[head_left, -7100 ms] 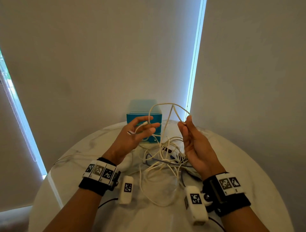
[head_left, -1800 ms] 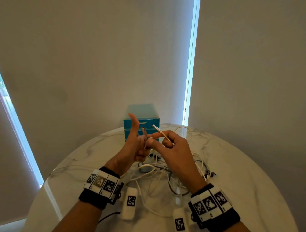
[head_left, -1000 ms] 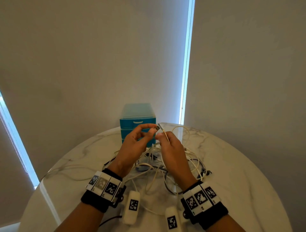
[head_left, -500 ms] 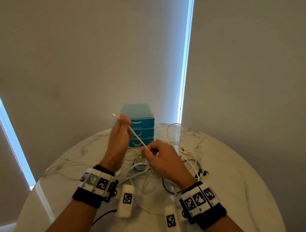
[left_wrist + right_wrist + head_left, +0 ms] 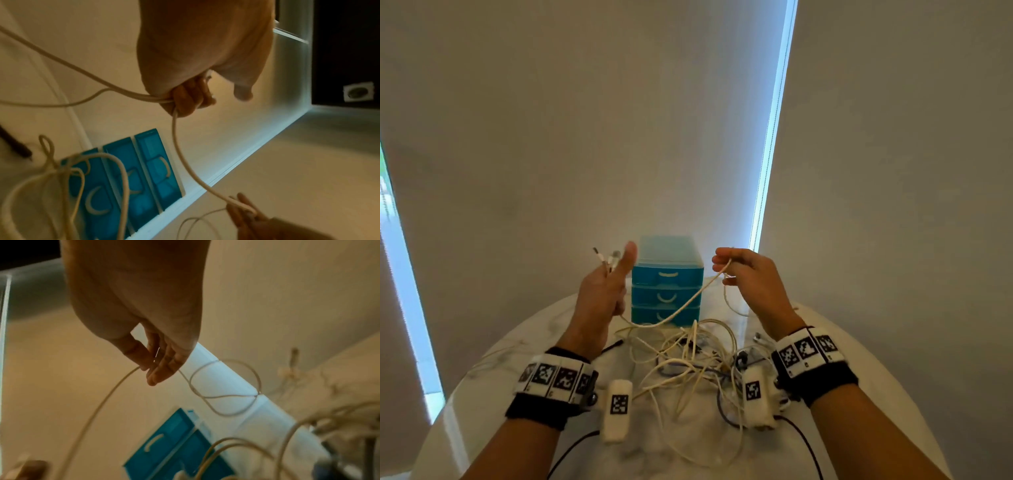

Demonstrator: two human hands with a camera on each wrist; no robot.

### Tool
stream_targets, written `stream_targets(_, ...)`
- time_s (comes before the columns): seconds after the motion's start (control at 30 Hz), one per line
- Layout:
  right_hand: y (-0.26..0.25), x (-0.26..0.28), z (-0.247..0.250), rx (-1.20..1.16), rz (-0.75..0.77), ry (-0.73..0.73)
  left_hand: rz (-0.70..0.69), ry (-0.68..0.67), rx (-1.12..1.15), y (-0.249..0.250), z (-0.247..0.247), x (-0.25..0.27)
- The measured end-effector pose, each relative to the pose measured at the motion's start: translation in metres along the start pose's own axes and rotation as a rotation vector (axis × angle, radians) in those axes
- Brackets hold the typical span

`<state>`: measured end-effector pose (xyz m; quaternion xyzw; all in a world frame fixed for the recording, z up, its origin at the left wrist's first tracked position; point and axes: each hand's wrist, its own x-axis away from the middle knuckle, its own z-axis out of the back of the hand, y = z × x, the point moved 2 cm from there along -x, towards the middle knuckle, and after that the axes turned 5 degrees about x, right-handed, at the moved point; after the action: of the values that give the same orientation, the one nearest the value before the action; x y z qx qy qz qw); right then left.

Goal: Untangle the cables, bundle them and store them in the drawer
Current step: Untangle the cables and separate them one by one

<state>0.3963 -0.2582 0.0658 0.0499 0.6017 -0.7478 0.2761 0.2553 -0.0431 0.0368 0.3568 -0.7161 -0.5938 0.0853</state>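
Observation:
A white cable (image 5: 677,311) sags between my raised hands above the table. My left hand (image 5: 610,274), thumb up, grips two of its strands, and the plug ends (image 5: 604,259) stick out above the fist. In the left wrist view the curled fingers (image 5: 188,97) hold the white cable (image 5: 179,146). My right hand (image 5: 723,270) pinches the same cable farther along, as its fingertips (image 5: 151,369) show in the right wrist view. A tangle of white and dark cables (image 5: 688,359) lies on the table below. The blue drawer unit (image 5: 667,284) stands behind, all three drawers closed.
The round white marble table (image 5: 859,370) stands against blinds and a wall. The drawer unit (image 5: 123,178) is at its far edge. Thin dark leads (image 5: 571,448) run from my wrist cameras across the near part of the table.
My hands have drawn apart. The right hand has moved right and up along the cable, so a longer stretch now hangs between the hands. The left hand still holds the plug ends.

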Motion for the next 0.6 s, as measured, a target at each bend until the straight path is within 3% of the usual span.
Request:
stream_targets(0.23, -0.004, 0.028, -0.021, -0.179, -0.004, -0.108, -0.008, -0.356, -0.426, -0.007, -0.023, 0.014)
stream_targets(0.4, -0.003, 0.027, -0.030, -0.309, -0.101, -0.119, -0.037, -0.505, -0.515, -0.020, -0.036, 0.021)
stream_targets(0.5, 0.006, 0.015, -0.026, -0.621, -0.253, -0.106, -0.078, -0.478, -0.486, -0.017, -0.036, 0.021)
stream_targets(0.6, 0.019, 0.000, -0.002, -1.053, -0.389, -0.035, -0.106, -0.289, -0.282, -0.001, -0.022, 0.016)
